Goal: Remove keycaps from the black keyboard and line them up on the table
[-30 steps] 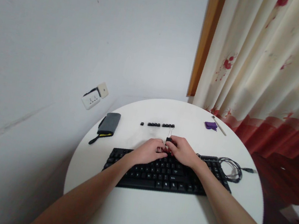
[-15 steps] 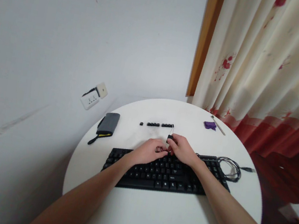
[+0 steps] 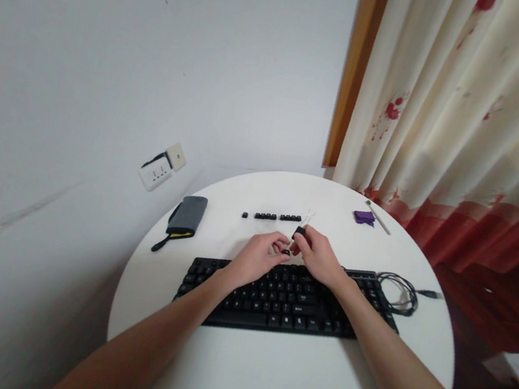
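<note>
Pale wall [image 3: 238,51] and a flowered curtain [image 3: 451,120] back a round white desk [image 3: 270,369]. Near its middle, the fingers of the left hand [image 3: 257,254] are pinched on a small black key cap [image 3: 285,252], just off the back edge of the keyboard. Beside them, the fingers of the right hand [image 3: 322,253] grip the dark handle of a key puller [image 3: 299,232]. One end of its wires points up and away; the other runs down toward the cap, too small to tell whether it hooks on.

Below both hands, the keyboard [image 3: 288,302] lies flat on the desk. Forearms hide parts of it, so bare spots in the back row cannot be counted.

Past the fingers, loose caps lie in a line: a single cap [image 3: 245,215], then a first group [image 3: 266,216] and a second group [image 3: 291,218], seemingly four each. By that count, about nine are off and set out, one more is off but not yet in line, and most keys remain on the board.

Farther out, the cable [image 3: 414,303] is coiled at the right; a grey case [image 3: 192,215] sits left, a purple cloth [image 3: 364,218] and a brush [image 3: 379,218] far right, all apart from the hands.
</note>
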`<control>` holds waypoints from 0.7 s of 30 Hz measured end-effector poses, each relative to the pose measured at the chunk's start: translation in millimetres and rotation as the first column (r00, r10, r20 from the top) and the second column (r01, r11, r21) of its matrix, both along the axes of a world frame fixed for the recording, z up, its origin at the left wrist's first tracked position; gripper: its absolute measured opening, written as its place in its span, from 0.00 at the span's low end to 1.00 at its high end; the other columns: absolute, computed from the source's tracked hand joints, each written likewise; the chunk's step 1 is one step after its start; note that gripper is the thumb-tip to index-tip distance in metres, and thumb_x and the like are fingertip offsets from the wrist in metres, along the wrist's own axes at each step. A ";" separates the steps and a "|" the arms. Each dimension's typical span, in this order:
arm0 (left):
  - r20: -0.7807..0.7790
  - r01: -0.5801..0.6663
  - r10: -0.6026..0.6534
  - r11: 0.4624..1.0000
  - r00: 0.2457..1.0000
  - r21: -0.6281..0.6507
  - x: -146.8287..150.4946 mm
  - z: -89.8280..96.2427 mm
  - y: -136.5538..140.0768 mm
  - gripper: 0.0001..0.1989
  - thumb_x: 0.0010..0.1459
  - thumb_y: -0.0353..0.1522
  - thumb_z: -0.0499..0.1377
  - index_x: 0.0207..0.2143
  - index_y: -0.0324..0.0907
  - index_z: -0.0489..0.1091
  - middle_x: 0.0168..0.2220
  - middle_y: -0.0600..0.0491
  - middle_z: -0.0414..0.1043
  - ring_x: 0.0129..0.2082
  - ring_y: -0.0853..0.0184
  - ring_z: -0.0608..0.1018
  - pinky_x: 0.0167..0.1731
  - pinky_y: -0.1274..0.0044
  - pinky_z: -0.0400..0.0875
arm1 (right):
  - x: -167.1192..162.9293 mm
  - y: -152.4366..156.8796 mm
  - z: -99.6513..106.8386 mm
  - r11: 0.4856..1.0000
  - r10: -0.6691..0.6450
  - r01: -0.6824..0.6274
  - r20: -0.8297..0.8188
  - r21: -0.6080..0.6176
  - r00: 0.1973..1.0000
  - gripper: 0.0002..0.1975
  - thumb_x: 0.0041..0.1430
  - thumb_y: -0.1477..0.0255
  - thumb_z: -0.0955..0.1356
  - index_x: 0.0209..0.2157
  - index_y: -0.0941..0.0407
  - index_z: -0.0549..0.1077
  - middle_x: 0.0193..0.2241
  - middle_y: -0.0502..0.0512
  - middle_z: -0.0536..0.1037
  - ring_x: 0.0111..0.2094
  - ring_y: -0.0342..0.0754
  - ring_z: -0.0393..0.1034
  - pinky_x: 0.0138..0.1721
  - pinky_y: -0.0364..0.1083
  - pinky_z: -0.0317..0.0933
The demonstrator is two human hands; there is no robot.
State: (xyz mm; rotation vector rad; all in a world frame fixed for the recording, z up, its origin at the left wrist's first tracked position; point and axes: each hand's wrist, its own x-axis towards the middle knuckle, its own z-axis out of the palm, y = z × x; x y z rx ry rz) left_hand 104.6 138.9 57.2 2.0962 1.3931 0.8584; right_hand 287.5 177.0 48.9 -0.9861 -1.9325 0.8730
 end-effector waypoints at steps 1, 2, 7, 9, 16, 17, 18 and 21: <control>-0.006 -0.011 0.011 0.999 1.000 0.030 0.1 -1.1 -0.1 0.13 0.57 0.32 0.64 0.45 0.43 0.70 0.38 0.54 0.76 0.38 0.66 0.76 0.41 0.74 0.70 | 0.0 -0.3 0.4 1.000 0.004 -0.004 -0.012 -0.015 1.000 0.12 0.68 0.65 0.60 0.33 0.56 0.67 0.26 0.52 0.78 0.29 0.46 0.74 0.34 0.44 0.64; -0.020 -0.012 0.014 0.998 1.000 0.061 0.2 -2.2 -0.4 0.13 0.57 0.32 0.64 0.45 0.44 0.69 0.39 0.54 0.75 0.39 0.65 0.76 0.42 0.74 0.70 | -0.3 -0.7 0.6 0.999 0.018 -0.019 -0.025 -0.040 1.000 0.11 0.68 0.64 0.60 0.35 0.56 0.66 0.26 0.52 0.78 0.29 0.46 0.75 0.33 0.44 0.64; -0.139 0.046 -0.019 0.980 0.990 0.196 0.0 -4.9 -2.6 0.11 0.60 0.30 0.61 0.45 0.45 0.69 0.42 0.53 0.74 0.44 0.63 0.75 0.47 0.71 0.69 | -2.9 -1.3 -2.2 0.993 0.048 -0.056 -0.086 -0.100 0.995 0.11 0.68 0.63 0.60 0.36 0.55 0.64 0.26 0.52 0.78 0.27 0.46 0.76 0.30 0.43 0.66; -0.179 0.078 -0.036 0.970 0.983 0.232 -0.3 -3.8 -3.1 0.12 0.61 0.30 0.60 0.47 0.46 0.69 0.45 0.51 0.74 0.46 0.62 0.74 0.49 0.69 0.68 | -3.6 -0.4 -4.0 0.996 0.032 -0.039 -0.094 -0.074 0.995 0.12 0.68 0.62 0.61 0.34 0.55 0.63 0.25 0.52 0.78 0.27 0.47 0.76 0.30 0.43 0.66; -0.228 0.118 -0.034 0.925 0.973 0.362 -1.7 -2.3 -3.0 0.08 0.62 0.31 0.60 0.44 0.45 0.73 0.44 0.51 0.72 0.47 0.62 0.72 0.50 0.68 0.68 | -2.4 0.8 -3.1 0.999 0.028 -0.033 -0.135 -0.038 0.990 0.14 0.68 0.59 0.61 0.32 0.54 0.62 0.23 0.51 0.76 0.25 0.46 0.74 0.31 0.44 0.66; -0.220 0.112 -0.029 0.920 0.975 0.376 -1.6 -2.5 -3.2 0.08 0.62 0.30 0.60 0.44 0.45 0.73 0.45 0.51 0.72 0.48 0.62 0.72 0.51 0.68 0.69 | -2.1 0.8 -2.4 0.999 0.031 -0.037 -0.142 -0.037 0.989 0.15 0.68 0.59 0.61 0.31 0.54 0.62 0.22 0.50 0.76 0.25 0.46 0.74 0.30 0.44 0.66; -0.209 0.108 -0.027 0.916 0.977 0.386 -1.2 -2.6 -3.7 0.08 0.62 0.30 0.60 0.45 0.45 0.73 0.46 0.50 0.71 0.48 0.62 0.72 0.51 0.68 0.69 | -1.9 0.7 -1.7 0.998 0.036 -0.042 -0.150 -0.037 0.988 0.15 0.68 0.59 0.61 0.31 0.54 0.62 0.22 0.50 0.75 0.24 0.45 0.74 0.30 0.44 0.65; -0.164 0.108 -0.044 0.909 0.985 0.402 1.1 -2.1 -5.8 0.08 0.63 0.30 0.59 0.45 0.45 0.73 0.46 0.50 0.70 0.49 0.62 0.71 0.51 0.68 0.68 | -1.8 0.5 -0.1 0.998 0.038 -0.046 -0.177 -0.040 0.983 0.16 0.67 0.57 0.61 0.30 0.54 0.62 0.21 0.49 0.74 0.23 0.45 0.73 0.27 0.43 0.64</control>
